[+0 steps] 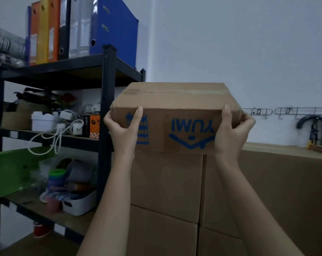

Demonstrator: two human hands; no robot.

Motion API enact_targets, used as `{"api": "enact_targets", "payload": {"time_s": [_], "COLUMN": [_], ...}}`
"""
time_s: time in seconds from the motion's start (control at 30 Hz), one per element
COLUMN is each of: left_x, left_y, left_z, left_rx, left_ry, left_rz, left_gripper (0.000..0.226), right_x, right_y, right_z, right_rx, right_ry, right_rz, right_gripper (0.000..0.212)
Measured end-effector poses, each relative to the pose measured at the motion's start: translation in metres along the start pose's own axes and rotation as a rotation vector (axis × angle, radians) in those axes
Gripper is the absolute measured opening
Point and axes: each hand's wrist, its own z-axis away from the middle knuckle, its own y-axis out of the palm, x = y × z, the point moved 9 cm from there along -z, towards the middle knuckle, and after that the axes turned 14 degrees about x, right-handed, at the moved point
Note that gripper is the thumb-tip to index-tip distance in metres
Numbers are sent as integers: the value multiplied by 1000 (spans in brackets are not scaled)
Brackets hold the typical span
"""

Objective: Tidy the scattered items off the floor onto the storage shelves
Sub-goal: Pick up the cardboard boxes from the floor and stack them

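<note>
A: The taped brown cardboard box with upside-down blue print sits mid-frame, held above the stacked plain cardboard cartons, right of the black metal shelving unit.

B: The risk?

A: It could probably slip or tilt; only its ends are clamped.

B: The hands?

A: The left hand and right hand are raised, fingers wrapped round opposite ends, thumbs on the front.

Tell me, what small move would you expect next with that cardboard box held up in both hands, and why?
Probably lowering it a little to settle it on the stacked cartons just below. The left hand and right hand grip the cardboard box at its two ends, its bottom edge about level with the stack's top. The shelf unit beside it already looks crowded.
</note>
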Motion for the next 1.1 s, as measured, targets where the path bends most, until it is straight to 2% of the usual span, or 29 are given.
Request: {"api": "enact_targets", "payload": {"time_s": [0.13,0.33,0.43,0.57,0.67,0.77,0.87,1.1], "left_x": [25,70,93,141,163,166,163,166], "left_y": [2,-14,-17,-18,-12,-10,-10,-14], "left_z": [-39,-88,-108,-130,-134,-134,-127,-125], "left_rx": [70,180,282,411,488,485,435,414], "left_ry": [4,22,52,-70,-106,-3,117,169], "left_rz": [-57,-144,-228,-308,-518,-714,-829,-839], "left_gripper": [91,91,107,118,115,111,112,132], "right_x": [-20,-54,-68,-97,-112,-119,-122,-121], "right_y": [20,68,86,95,93,92,91,93], "right_z": [-20,-36,-45,-51,-53,-52,-43,-31], "right_rx": [83,191,193,187,179,166,115,22], "right_ry": [31,17,-15,12,44,61,14,-124], "right_rz": [73,301,428,593,741,872,1060,1221], "right_gripper": [41,67,72,89,101,115,114,110]}}
